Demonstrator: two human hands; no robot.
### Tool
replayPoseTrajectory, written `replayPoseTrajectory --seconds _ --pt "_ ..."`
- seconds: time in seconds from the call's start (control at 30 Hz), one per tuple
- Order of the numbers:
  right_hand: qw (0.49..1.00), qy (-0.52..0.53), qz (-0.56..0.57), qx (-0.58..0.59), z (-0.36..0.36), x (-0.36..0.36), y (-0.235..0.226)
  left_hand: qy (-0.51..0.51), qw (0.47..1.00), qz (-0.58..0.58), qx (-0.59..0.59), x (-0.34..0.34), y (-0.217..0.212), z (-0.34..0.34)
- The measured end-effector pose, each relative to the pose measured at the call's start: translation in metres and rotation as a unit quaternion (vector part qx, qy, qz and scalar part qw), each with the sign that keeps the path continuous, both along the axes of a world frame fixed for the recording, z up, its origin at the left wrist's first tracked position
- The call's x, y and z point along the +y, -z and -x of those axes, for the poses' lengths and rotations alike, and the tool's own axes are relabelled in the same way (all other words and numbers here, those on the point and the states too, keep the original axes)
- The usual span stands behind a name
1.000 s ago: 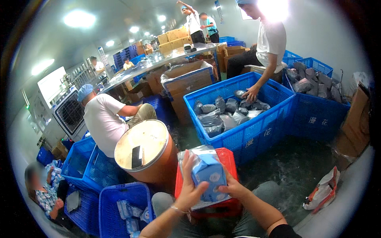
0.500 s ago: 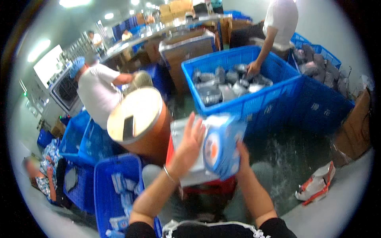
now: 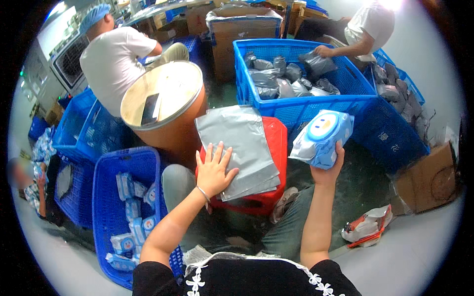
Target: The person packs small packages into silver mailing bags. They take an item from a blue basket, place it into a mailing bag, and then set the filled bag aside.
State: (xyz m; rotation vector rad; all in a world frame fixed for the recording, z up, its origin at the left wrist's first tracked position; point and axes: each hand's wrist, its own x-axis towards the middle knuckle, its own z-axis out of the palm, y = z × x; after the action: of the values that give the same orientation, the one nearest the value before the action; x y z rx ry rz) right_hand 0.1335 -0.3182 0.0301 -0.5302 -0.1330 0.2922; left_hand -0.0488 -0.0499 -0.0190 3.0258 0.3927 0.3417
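Note:
My right hand (image 3: 330, 167) grips a light blue and white pack of wipes (image 3: 323, 137) from below, raised to the right of a red stool (image 3: 275, 148). On the stool lies a small stack of flat grey plastic mailing bags (image 3: 242, 148). My left hand (image 3: 216, 170) rests on the stack's near left part, fingers spread and holding nothing. More packs of wipes (image 3: 132, 209) lie loosely in a dark blue basket (image 3: 101, 197) to my left.
A round drum (image 3: 170, 118) with a phone (image 3: 150, 109) on its lid stands ahead left. Beyond the stool, a person's hand (image 3: 323, 51) holds a grey parcel over a large blue crate (image 3: 306, 104) of parcels. A cardboard box (image 3: 427, 180) and a white-orange bag (image 3: 368, 227) lie at right.
The pack of wipes has moved right, away from the grey bags, in my right hand. My left hand has come down flat onto the bags. The person at the crate has lifted a parcel.

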Motion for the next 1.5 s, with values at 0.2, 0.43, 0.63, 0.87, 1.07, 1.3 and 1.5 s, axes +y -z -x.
replayPoseTrajectory --seconds 0.2,0.43,0.63,0.87,1.07,1.3,1.5 --pt "0.932 0.003 0.325 -0.16 0.032 0.019 -0.03 0.107 0.966 0.161 -0.169 0.005 -0.03 -0.016" --pt "0.71 0.013 0.52 -0.475 0.06 0.035 -0.068 0.167 0.977 0.099 -0.086 -0.006 -0.018 -0.025" --pt "0.664 0.015 0.566 -0.488 0.075 0.036 -0.074 0.172 0.974 0.129 -0.075 0.0 -0.033 -0.026" --pt "0.669 0.0 0.563 -0.484 0.079 0.043 -0.069 0.179 0.979 0.062 -0.076 0.004 -0.01 -0.036" --pt "0.558 0.014 0.586 -0.587 0.088 0.041 -0.062 0.087 0.939 0.298 -0.149 0.018 -0.016 -0.04" --pt "0.457 -0.053 0.651 -0.603 0.082 0.057 -0.041 0.12 0.92 0.248 -0.278 0.008 -0.051 -0.035" --pt "0.452 -0.055 0.74 -0.494 0.075 0.065 -0.041 0.046 0.931 0.272 -0.24 0.012 -0.055 -0.01"
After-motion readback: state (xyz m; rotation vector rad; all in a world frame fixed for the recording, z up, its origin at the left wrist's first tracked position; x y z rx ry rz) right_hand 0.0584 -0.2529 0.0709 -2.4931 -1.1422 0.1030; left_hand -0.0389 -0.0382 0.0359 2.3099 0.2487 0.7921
